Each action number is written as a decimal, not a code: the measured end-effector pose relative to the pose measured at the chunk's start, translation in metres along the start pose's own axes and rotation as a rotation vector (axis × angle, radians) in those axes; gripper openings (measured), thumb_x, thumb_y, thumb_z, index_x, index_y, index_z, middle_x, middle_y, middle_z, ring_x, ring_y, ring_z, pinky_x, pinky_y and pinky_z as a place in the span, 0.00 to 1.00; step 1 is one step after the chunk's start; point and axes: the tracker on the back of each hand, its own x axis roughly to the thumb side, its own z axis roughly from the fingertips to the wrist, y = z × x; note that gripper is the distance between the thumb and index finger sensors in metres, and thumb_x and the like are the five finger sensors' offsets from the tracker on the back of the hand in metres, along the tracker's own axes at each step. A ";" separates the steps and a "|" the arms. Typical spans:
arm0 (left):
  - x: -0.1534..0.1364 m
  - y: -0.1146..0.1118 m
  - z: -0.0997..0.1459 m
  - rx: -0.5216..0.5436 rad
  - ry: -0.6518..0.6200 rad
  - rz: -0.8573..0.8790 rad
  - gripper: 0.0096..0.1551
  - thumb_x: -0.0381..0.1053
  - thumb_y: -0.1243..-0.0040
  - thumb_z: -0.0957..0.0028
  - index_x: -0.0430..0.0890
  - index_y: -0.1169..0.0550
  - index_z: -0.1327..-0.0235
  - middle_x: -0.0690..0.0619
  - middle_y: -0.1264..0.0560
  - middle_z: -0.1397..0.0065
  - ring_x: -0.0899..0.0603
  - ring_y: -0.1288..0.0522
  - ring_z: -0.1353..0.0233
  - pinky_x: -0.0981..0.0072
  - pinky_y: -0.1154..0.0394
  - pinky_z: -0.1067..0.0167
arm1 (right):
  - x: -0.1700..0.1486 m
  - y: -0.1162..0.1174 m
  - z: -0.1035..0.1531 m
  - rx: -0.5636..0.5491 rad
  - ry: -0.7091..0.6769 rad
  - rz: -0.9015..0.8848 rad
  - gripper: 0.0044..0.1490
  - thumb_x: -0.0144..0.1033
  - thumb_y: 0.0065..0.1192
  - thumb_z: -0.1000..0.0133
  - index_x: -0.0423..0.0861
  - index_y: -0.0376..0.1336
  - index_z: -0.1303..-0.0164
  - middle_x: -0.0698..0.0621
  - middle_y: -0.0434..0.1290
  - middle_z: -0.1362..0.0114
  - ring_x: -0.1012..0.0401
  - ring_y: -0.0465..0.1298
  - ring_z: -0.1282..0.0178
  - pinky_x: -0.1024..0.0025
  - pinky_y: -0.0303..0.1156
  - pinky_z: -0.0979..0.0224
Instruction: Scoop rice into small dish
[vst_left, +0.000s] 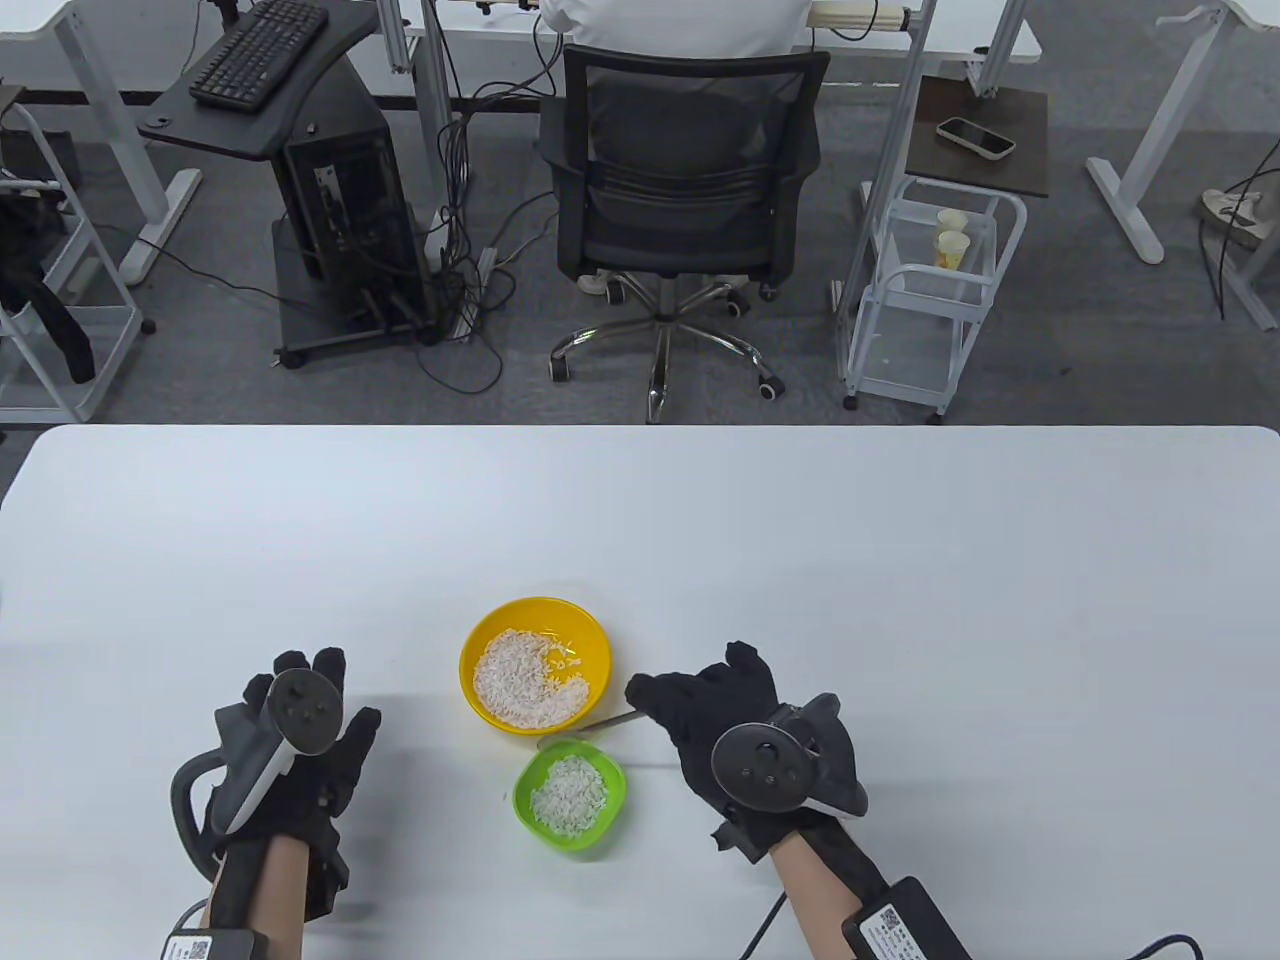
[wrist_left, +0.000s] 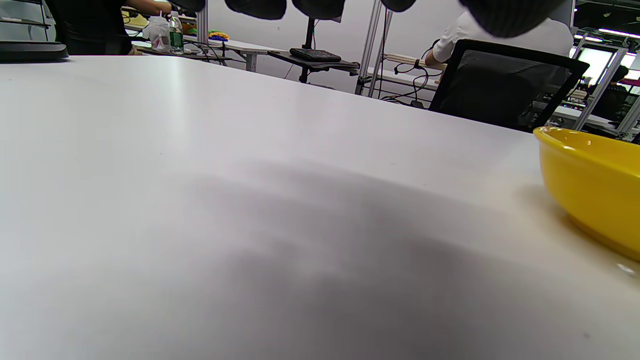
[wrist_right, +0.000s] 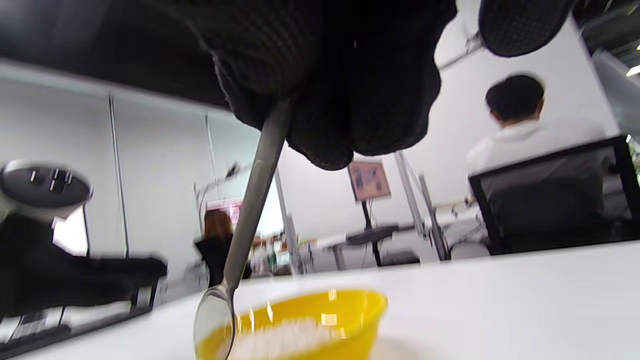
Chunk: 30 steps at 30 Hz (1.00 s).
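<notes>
A yellow bowl (vst_left: 535, 664) with white rice stands at the table's near middle; it also shows in the left wrist view (wrist_left: 595, 187) and in the right wrist view (wrist_right: 305, 327). A small green dish (vst_left: 570, 800) with some rice stands just in front of it. My right hand (vst_left: 715, 715) grips a metal spoon (vst_left: 590, 728) by its handle, right of the bowls. The spoon's bowl lies between the yellow bowl and the green dish; in the right wrist view the spoon (wrist_right: 250, 220) hangs tilted and looks empty. My left hand (vst_left: 300, 730) rests flat on the table left of the bowls, holding nothing.
A white table (vst_left: 900, 600) carries everything. A few loose grains lie on the yellow bowl's inner wall. Beyond the far edge are an office chair (vst_left: 680, 200) with a seated person, a computer stand (vst_left: 330, 200) and a white cart (vst_left: 930, 290).
</notes>
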 end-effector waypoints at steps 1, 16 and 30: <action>0.000 0.000 0.000 0.000 0.001 -0.002 0.43 0.70 0.52 0.48 0.66 0.50 0.20 0.56 0.52 0.08 0.40 0.50 0.10 0.38 0.48 0.18 | 0.000 -0.004 0.001 -0.090 0.011 -0.019 0.25 0.28 0.61 0.42 0.48 0.72 0.35 0.44 0.84 0.39 0.45 0.81 0.46 0.24 0.56 0.29; 0.007 -0.002 0.002 0.007 0.004 -0.035 0.43 0.70 0.52 0.48 0.66 0.50 0.20 0.56 0.52 0.08 0.40 0.50 0.10 0.38 0.48 0.17 | -0.028 0.061 0.001 -0.107 0.248 0.088 0.25 0.29 0.63 0.41 0.45 0.70 0.33 0.44 0.83 0.38 0.45 0.81 0.45 0.24 0.53 0.30; 0.009 -0.004 0.002 0.003 -0.005 -0.045 0.43 0.70 0.52 0.48 0.66 0.50 0.20 0.56 0.52 0.08 0.40 0.50 0.10 0.38 0.48 0.18 | -0.038 0.089 0.001 0.098 0.475 -0.270 0.24 0.25 0.60 0.42 0.37 0.71 0.36 0.38 0.84 0.47 0.46 0.81 0.57 0.29 0.63 0.33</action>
